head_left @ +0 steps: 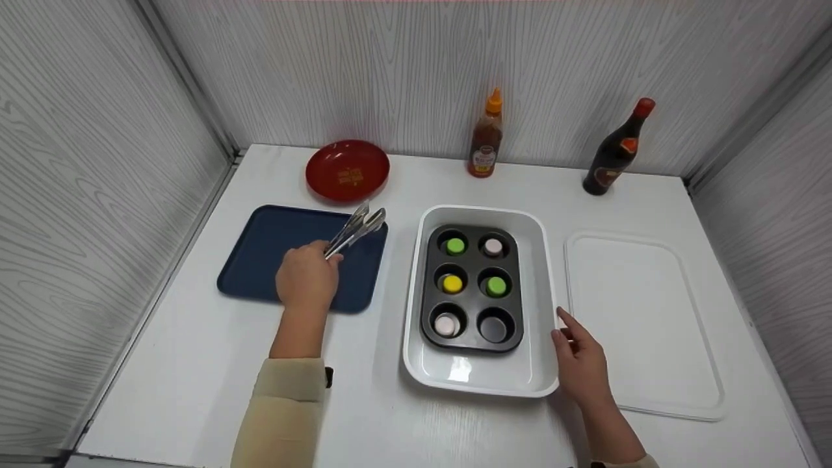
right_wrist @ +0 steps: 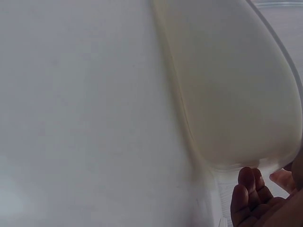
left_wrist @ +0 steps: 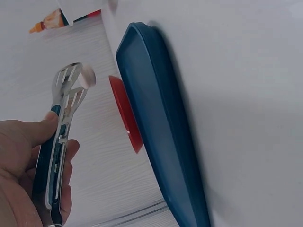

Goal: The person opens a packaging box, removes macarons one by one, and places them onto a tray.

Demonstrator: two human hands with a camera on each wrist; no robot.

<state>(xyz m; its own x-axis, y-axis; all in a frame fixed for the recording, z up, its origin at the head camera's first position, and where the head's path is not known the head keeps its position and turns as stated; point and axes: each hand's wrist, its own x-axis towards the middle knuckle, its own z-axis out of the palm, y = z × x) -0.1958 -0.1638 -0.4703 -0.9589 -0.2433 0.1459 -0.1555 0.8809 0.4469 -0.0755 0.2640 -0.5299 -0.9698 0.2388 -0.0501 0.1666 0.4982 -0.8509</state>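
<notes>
Tongs (left_wrist: pixel 47 158): being gripped by left hand (head_left: pixel 307 276) over blue tray's (head_left: pixel 260 260) far-right corner
Left-wrist only: pale disc (left_wrist: pixel 88 77) being held at tips
Tub (head_left: pixel 537 286): right edge being touched by relaxed right hand (head_left: pixel 584 364)
Bench (head_left: pixel 390 416): being walled by grained panels (head_left: pixel 325 71)

A red plate (head_left: pixel 344 162) sits near the back of the counter (head_left: pixel 539 192); an orange-capped sauce bottle (head_left: pixel 486 140) and a dark, red-topped bottle (head_left: pixel 613 156) stand upright farther right.

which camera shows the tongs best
The left wrist view: the tongs appear close up, with dark handles in the left hand and a pale piece at the slotted ends. The head view shows the metal ends, but the hand hides the handles. The right wrist view shows no tongs.
</notes>
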